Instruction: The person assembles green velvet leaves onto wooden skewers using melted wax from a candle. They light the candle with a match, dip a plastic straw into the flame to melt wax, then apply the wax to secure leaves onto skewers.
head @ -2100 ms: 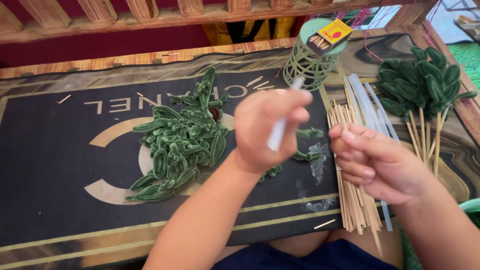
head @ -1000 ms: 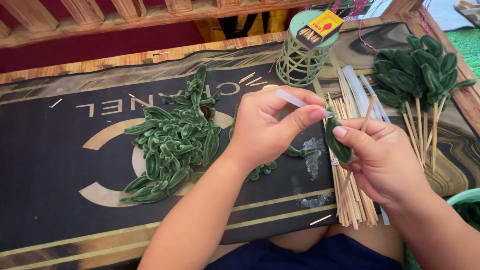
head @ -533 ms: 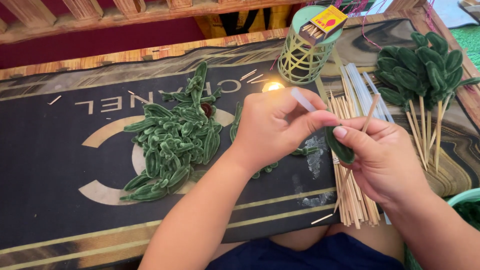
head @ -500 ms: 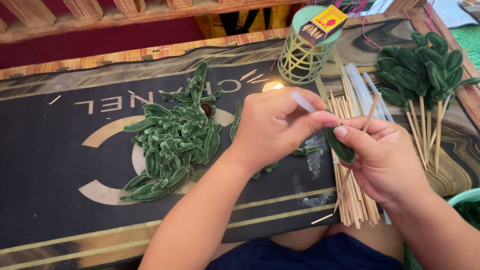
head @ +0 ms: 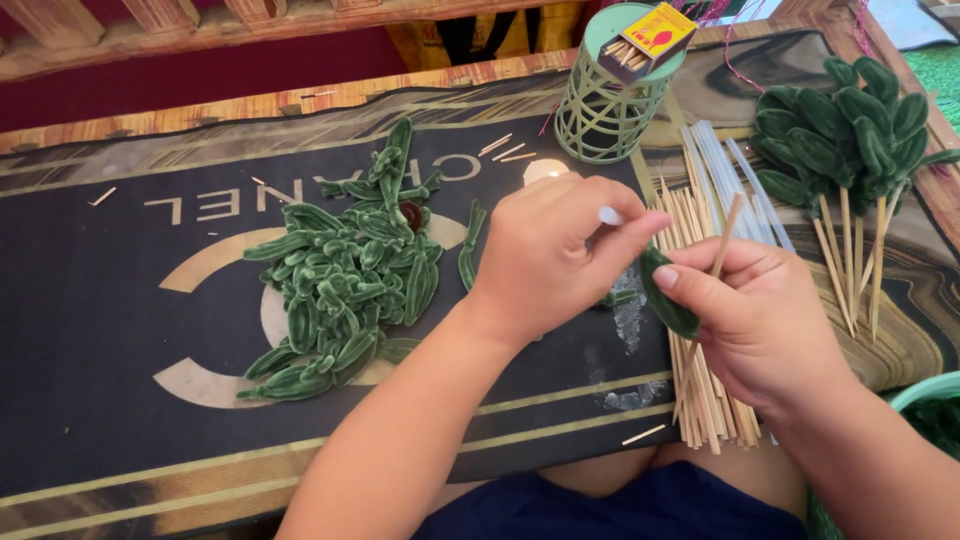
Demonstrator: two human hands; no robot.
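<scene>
Over sticks (head: 700,400), left hand (head: 550,255) lowered onto leaf (head: 668,297)

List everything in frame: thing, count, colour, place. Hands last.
green fabric leaf: one, dark green, pinched in the right hand's fingers with a thin wooden stick
white stick: one, white tip showing from the left hand's grip
loose leaf pile: many, green, left-centre of the mat
bundle of wooden sticks: many, tan, lying under the right hand
clear rods: several, whitish, beside the sticks
leaves on sticks: a bunch, green on tan stems, top right
wire basket: one, pale green, top centre
matchbox: one, yellow, open, on the basket
mat: one, black with gold bands
left hand: one, centre
right hand: one, right of centre
</scene>
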